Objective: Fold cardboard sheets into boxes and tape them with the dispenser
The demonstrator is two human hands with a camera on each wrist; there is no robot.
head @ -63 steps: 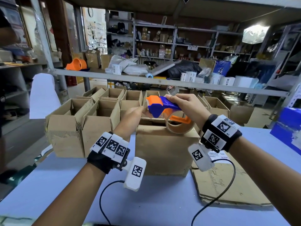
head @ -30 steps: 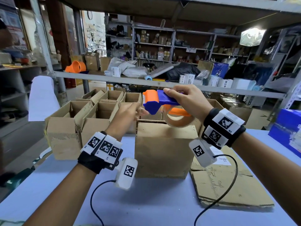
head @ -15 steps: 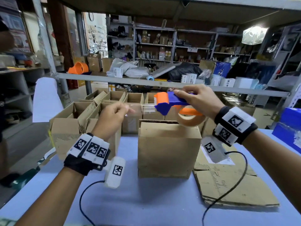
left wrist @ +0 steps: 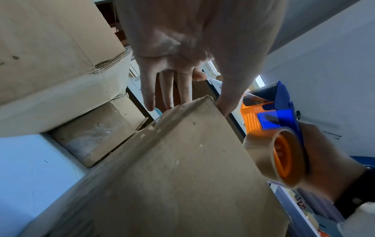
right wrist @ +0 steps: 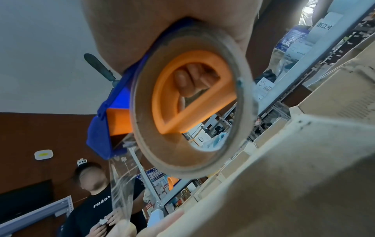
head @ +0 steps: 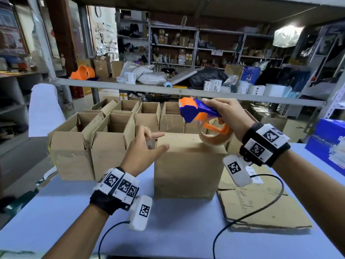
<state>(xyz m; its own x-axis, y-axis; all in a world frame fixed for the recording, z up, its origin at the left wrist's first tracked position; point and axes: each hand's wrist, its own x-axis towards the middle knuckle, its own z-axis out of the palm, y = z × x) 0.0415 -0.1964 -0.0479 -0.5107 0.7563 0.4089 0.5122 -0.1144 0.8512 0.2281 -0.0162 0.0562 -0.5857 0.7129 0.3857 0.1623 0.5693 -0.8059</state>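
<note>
My left hand [head: 143, 152] was at the near left top corner of the closed box [head: 188, 165], fingers nearly straight. It seemed to be pressing the free tape end [right wrist: 119, 189] down there, though the clear film barely showed from the head view. My right hand [head: 226, 114] was wrapped round the handle of the dispenser [head: 197, 114], held just above the box's top with the roll [left wrist: 271, 154] low at the far right edge. The box stood on the blue table [head: 177, 230], open boxes [head: 104, 135] behind it and flat cardboard sheets [head: 261, 206] at its right. To do this well, I judged, I had to pin the tape end firmly over the edge, then draw the dispenser straight along the seam, keeping the tape taut.
</note>
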